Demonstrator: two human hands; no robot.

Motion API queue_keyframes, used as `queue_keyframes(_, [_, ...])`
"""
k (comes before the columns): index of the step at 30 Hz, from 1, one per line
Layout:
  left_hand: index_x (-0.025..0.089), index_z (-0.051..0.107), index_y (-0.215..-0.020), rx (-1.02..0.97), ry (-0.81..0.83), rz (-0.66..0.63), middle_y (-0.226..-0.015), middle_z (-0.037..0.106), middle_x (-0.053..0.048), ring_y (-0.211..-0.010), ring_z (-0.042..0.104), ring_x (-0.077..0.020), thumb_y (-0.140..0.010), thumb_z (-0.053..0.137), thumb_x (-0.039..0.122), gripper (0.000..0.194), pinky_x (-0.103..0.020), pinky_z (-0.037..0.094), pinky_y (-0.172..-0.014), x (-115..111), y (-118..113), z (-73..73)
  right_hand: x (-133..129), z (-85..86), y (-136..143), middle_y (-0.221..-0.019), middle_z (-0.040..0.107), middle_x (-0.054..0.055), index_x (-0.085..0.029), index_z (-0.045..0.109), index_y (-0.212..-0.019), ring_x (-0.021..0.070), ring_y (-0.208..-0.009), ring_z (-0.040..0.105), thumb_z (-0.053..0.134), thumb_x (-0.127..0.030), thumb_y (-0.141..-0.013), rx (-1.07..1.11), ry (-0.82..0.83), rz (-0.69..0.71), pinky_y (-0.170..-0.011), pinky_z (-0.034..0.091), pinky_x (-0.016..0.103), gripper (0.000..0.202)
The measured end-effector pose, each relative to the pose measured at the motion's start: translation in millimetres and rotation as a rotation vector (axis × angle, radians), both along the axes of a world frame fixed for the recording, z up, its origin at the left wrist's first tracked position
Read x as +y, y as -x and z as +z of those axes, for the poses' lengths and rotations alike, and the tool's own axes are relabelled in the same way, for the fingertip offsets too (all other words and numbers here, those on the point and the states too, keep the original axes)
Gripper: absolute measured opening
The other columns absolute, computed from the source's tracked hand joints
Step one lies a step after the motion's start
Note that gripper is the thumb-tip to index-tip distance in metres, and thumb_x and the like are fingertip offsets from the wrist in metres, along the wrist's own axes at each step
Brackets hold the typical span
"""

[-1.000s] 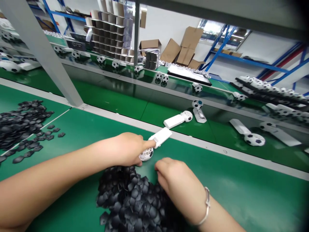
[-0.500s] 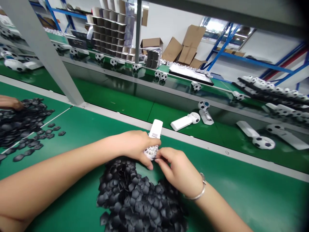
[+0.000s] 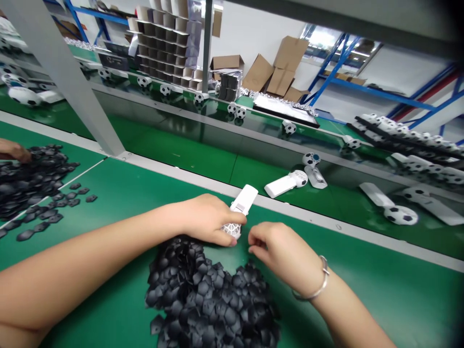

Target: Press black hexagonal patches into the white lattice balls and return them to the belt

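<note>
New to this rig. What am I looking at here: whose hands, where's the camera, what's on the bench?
One view only, from a camera worn on a person's head, looking down at their own bare hands. The left hand grips a white handheld fan with a ball-shaped lattice head. The right hand, wearing a silver bangle, hovers beside it; whether its fingers pinch anything cannot be told. Below lies a heap of small black plastic patches on the green bench mat. At the far left, another person's hand rests at a second heap.
</note>
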State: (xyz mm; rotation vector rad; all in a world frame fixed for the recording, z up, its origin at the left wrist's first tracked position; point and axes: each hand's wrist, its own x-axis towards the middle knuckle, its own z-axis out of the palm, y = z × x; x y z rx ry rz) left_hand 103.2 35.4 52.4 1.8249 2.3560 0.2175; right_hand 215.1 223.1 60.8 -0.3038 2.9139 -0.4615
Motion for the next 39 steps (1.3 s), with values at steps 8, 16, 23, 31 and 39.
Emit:
queue_keyframes(8, [0.028,0.052,-0.117,0.091,0.058,0.215,-0.083,0.068,-0.004,-0.071,0.064,-0.0246,-0.085,0.042,0.065,0.05,-0.027,0.036,-0.053,4.2,-1.6,-5.0,-13.1,1.4,-2.7,-0.088,0.067,0.006,-0.018,0.068,-0.079,0.0191,-0.079,0.06,0.058,-0.004,-0.07,-0.288,-0.174,0.041,-0.063,0.035,0.027,0.019])
queue_keyframes(16, [0.018,0.058,-0.11,0.265,-0.048,0.224,-0.104,0.063,-0.015,-0.098,0.059,-0.0338,-0.069,0.061,0.071,0.068,-0.042,0.043,-0.082,3.8,-4.8,-4.8,-2.7,-5.5,-5.9,-0.065,0.06,-0.001,-0.017,0.056,-0.06,0.0123,-0.062,0.049,0.066,-0.008,-0.068,-0.286,-0.026,0.017,-0.056,0.029,0.024,0.016])
queue_keyframes(23, [0.021,0.057,-0.114,0.118,-0.2,-0.084,-0.102,0.064,-0.009,-0.102,0.055,-0.0284,-0.07,0.064,0.068,0.065,-0.042,0.035,-0.095,-0.1,24.0,-19.9,-7.4,3.4,4.3,-0.073,0.061,-0.003,-0.018,0.06,-0.072,0.0119,-0.069,0.054,0.066,-0.01,-0.082,0.061,0.347,-0.009,-0.064,0.038,0.022,0.013])
queue_keyframes(31, [0.023,0.058,-0.107,0.077,-0.184,-0.023,-0.086,0.064,-0.005,-0.086,0.06,-0.0263,-0.067,0.066,0.064,0.057,-0.037,0.04,-0.08,5.2,16.5,-23.8,-7.1,-9.1,4.8,-0.091,0.066,0.004,-0.018,0.065,-0.097,0.0165,-0.083,0.061,0.056,-0.006,-0.086,0.25,0.4,0.07,-0.075,0.046,0.027,0.018])
queue_keyframes(39, [0.023,0.058,-0.11,0.107,-0.192,0.006,-0.086,0.064,-0.005,-0.085,0.06,-0.0271,-0.065,0.068,0.063,0.061,-0.039,0.041,-0.08,6.2,15.8,-25.7,-12.1,-3.8,0.3,-0.082,0.06,0.002,-0.018,0.062,-0.079,0.0158,-0.074,0.056,0.058,-0.003,-0.08,0.239,0.369,0.013,-0.066,0.043,0.026,0.015])
